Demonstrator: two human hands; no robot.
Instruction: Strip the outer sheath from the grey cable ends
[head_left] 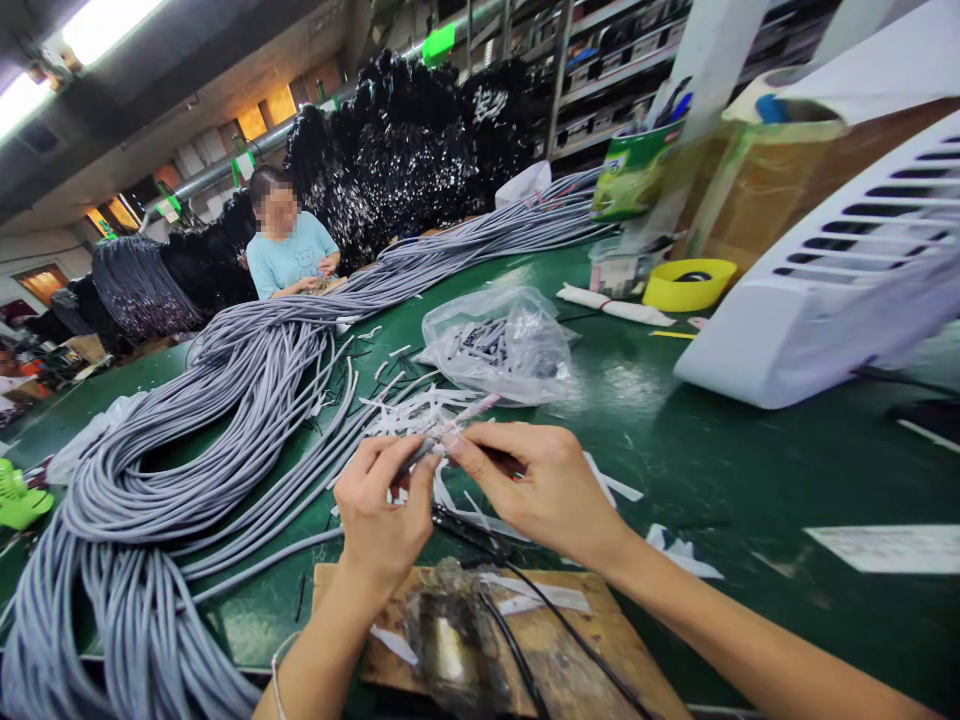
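My left hand [382, 515] is closed around a grey cable [281, 552], near its end. My right hand [544, 485] meets it fingertip to fingertip, its thumb and index finger pinched at the cable's tip. Whatever sits between those right fingers is too small and blurred to make out. Just beyond them lies a heap of white strips [409, 412]. A large bundle of grey cables [217, 385] curves across the table on the left. Below my hands, black cords [517, 655] cross a worn wooden board [592, 640] that bears a tape-wrapped metal object [452, 640].
A clear plastic bag [525, 350] of small grey pieces stands behind my hands. To the right are a yellow tape roll [690, 285], a white slatted appliance [787, 310] and a green container [637, 170]. A co-worker [289, 250] sits across the green table [750, 470].
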